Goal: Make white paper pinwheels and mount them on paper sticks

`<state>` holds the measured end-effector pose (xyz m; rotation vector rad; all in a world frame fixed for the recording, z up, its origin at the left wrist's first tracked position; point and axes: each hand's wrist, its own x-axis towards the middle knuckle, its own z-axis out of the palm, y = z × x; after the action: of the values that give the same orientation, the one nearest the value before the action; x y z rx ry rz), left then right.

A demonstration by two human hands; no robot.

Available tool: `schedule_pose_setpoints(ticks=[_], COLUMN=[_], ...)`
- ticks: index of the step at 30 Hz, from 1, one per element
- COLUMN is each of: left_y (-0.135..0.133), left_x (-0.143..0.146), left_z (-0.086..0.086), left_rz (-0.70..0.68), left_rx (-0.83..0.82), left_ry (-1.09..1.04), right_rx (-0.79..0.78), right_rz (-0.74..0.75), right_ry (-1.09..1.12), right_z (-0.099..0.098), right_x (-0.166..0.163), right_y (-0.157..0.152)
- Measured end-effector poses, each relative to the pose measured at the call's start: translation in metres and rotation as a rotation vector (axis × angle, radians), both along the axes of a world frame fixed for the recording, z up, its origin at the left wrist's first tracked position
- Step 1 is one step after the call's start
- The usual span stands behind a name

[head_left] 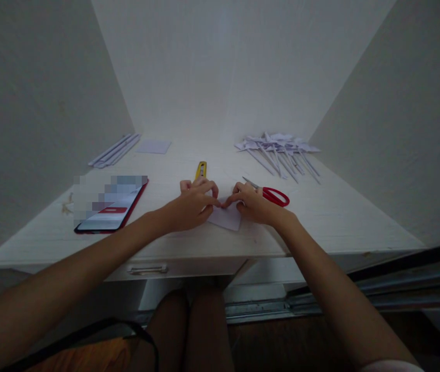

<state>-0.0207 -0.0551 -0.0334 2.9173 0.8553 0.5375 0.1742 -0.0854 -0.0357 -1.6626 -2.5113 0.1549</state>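
Note:
A small white sheet of paper (228, 217) lies on the white table (332, 217) right in front of me. My left hand (192, 202) has its fingers curled and pinched on the paper's upper edge. My right hand (251, 202) pinches the same edge from the other side, fingertips almost meeting the left ones. Both hands cover the top of the sheet. A yellow utility knife (201, 169) lies just behind my left hand. Red-handled scissors (272, 194) lie just right of my right hand.
A phone with a red case (113, 213) lies at the left. Rolled paper sticks (115, 150) and a flat paper square (154, 146) sit at the back left. A pile of folded paper pieces on sticks (280, 152) fills the back right. White walls enclose the table.

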Motion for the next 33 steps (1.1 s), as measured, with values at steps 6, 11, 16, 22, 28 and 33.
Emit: schedule_pose_setpoints(ticks=[6, 11, 16, 22, 28, 33], left_y=[0.003, 0.007, 0.007, 0.001, -0.009, -0.010], left_x=[0.003, 0.003, 0.000, 0.002, 0.010, 0.008], left_z=[-0.010, -0.014, -0.019, -0.021, -0.019, -0.019], left_rz=[-0.078, -0.145, -0.163, -0.164, -0.110, -0.086], left_rx=[0.026, 0.076, 0.131, 0.242, 0.284, 0.247], left_ry=[0.083, 0.106, 0.092, 0.061, 0.102, 0.085], right_rx=[-0.028, -0.029, 0.218, 0.271, 0.212, 0.275], right_rz=[-0.006, -0.004, -0.085, -0.370, -0.405, -0.499], right_ry=[-0.002, 0.028, 0.290, 0.301, 0.102, 0.246], right_z=[-0.001, -0.001, -0.001, -0.006, -0.020, -0.030], right_x=[0.002, 0.001, 0.010, 0.015, 0.002, 0.000], right_y=[0.006, 0.010, -0.003, -0.023, -0.018, -0.010])
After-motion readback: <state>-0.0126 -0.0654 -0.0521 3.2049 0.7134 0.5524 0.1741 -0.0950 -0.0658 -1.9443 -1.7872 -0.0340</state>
